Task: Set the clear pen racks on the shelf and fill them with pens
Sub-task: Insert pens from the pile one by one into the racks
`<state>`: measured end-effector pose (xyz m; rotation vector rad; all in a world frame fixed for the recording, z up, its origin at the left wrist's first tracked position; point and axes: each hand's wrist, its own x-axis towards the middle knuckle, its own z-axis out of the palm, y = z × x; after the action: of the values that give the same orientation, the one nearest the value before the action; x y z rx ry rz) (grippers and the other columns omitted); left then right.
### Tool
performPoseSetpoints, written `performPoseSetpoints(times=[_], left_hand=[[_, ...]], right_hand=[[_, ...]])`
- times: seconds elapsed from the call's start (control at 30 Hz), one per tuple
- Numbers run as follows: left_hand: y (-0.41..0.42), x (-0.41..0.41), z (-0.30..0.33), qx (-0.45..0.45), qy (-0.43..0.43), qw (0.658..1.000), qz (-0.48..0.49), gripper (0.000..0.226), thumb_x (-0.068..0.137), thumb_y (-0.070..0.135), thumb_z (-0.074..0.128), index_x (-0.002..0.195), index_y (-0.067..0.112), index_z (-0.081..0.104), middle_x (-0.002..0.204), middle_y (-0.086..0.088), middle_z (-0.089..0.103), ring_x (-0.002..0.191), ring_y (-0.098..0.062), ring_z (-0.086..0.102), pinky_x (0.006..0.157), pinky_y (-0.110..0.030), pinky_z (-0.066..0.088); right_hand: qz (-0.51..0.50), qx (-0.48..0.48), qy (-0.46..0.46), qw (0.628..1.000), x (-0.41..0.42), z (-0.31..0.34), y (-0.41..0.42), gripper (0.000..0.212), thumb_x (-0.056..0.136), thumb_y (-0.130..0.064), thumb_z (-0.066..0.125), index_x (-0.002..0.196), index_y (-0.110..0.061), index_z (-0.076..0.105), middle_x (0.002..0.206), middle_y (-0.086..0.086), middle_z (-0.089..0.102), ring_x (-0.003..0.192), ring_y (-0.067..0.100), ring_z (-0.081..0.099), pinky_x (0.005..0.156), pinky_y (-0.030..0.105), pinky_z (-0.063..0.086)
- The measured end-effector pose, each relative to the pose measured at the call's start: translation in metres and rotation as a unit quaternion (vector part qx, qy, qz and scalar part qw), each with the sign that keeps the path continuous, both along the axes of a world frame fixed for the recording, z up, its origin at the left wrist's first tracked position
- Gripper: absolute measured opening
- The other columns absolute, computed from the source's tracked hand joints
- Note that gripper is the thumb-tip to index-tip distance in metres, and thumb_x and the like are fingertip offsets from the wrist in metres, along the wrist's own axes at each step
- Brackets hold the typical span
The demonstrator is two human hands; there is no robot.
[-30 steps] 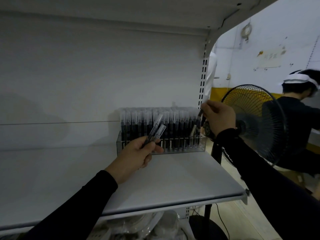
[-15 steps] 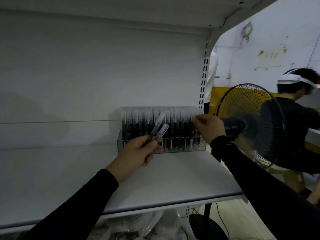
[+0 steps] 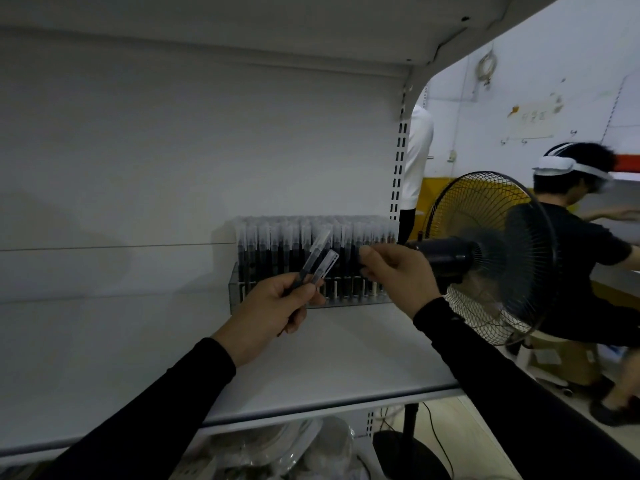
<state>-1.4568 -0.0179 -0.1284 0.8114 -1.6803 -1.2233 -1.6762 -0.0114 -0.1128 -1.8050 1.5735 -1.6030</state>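
Note:
A clear pen rack (image 3: 239, 289) stands at the back right of the white shelf (image 3: 346, 362), packed with several dark pens with clear caps (image 3: 277, 244). My left hand (image 3: 270, 306) is in front of the rack and grips two pens (image 3: 320, 258) that point up and to the right. My right hand (image 3: 398, 271) hovers before the rack's right half with curled fingers, thumb and forefinger close together just right of the held pens' tips. Whether those fingers pinch a pen is hidden.
A black standing fan (image 3: 491, 251) is right beside the shelf's right end, close behind my right hand. Another person (image 3: 581, 258) in a black shirt bends over beyond the fan. Clear plastic items (image 3: 277, 452) lie on the level below.
My right hand came down from above the rack's right end and moved left toward my left hand's pens. The pen it held up earlier is no longer visible in it. My left hand stayed put.

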Motion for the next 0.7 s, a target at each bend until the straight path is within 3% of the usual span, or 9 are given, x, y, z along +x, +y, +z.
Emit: performPoseSetpoints(times=[0.1, 0.3, 0.43, 0.53, 0.6, 0.7], left_hand=[[0.005, -0.010, 0.004, 0.001, 0.004, 1.000, -0.010, 0.019, 0.099, 0.017, 0.051, 0.109, 0.012, 0.067, 0.075, 0.003, 0.070, 0.051, -0.009, 0.046, 0.046, -0.022, 0.035], [0.009, -0.032, 0.007, -0.002, 0.000, 1.000, -0.031, 0.018, 0.100, 0.020, 0.051, 0.108, 0.014, 0.066, 0.078, 0.001, 0.072, 0.054, -0.012, 0.052, 0.047, -0.023, 0.037], [0.003, -0.037, 0.004, 0.014, 0.018, 1.000, -0.003, 0.015, 0.100, 0.016, 0.051, 0.106, 0.016, 0.065, 0.084, -0.002, 0.074, 0.063, -0.012, 0.060, 0.052, -0.024, 0.048], [-0.004, -0.032, 0.002, -0.028, -0.019, 0.997, 0.067, 0.017, 0.099, 0.021, 0.053, 0.090, 0.016, 0.066, 0.065, 0.006, 0.065, 0.050, -0.009, 0.046, 0.043, -0.018, 0.037], [-0.007, -0.031, 0.003, -0.003, 0.000, 0.997, 0.078, 0.021, 0.098, 0.026, 0.054, 0.085, 0.015, 0.066, 0.059, 0.007, 0.057, 0.046, -0.007, 0.038, 0.042, -0.018, 0.029], [-0.006, -0.033, 0.003, 0.043, 0.037, 0.997, 0.059, 0.020, 0.101, 0.019, 0.048, 0.104, 0.014, 0.066, 0.068, 0.001, 0.059, 0.050, -0.008, 0.041, 0.047, -0.021, 0.029]], right_hand=[[0.081, 0.010, -0.060, 0.995, 0.010, 0.001, 0.007, 0.048, 0.078, -0.057, 0.061, 0.100, -0.016, 0.073, 0.088, -0.001, 0.074, 0.084, 0.014, 0.071, 0.080, 0.037, 0.059], [0.154, 0.008, -0.151, 0.976, 0.015, 0.006, 0.014, 0.018, 0.090, -0.021, 0.063, 0.088, -0.005, 0.072, 0.080, 0.007, 0.071, 0.076, 0.014, 0.066, 0.072, 0.025, 0.055], [0.137, 0.008, -0.253, 0.958, -0.002, 0.016, 0.017, 0.012, 0.091, -0.016, 0.062, 0.087, -0.009, 0.071, 0.079, 0.004, 0.072, 0.079, 0.015, 0.069, 0.075, 0.024, 0.057], [0.093, -0.019, -0.317, 0.944, -0.025, 0.030, 0.017, 0.014, 0.092, -0.021, 0.060, 0.096, -0.010, 0.070, 0.092, 0.007, 0.074, 0.087, 0.015, 0.071, 0.078, 0.025, 0.058], [0.043, -0.046, -0.307, 0.950, -0.037, 0.039, 0.014, 0.015, 0.093, -0.022, 0.059, 0.097, -0.012, 0.069, 0.092, 0.006, 0.073, 0.086, 0.012, 0.071, 0.078, 0.023, 0.058], [-0.082, -0.091, -0.167, 0.978, -0.051, 0.047, 0.003, 0.015, 0.094, -0.027, 0.059, 0.095, -0.017, 0.071, 0.081, -0.005, 0.070, 0.077, 0.007, 0.069, 0.076, 0.025, 0.058]])
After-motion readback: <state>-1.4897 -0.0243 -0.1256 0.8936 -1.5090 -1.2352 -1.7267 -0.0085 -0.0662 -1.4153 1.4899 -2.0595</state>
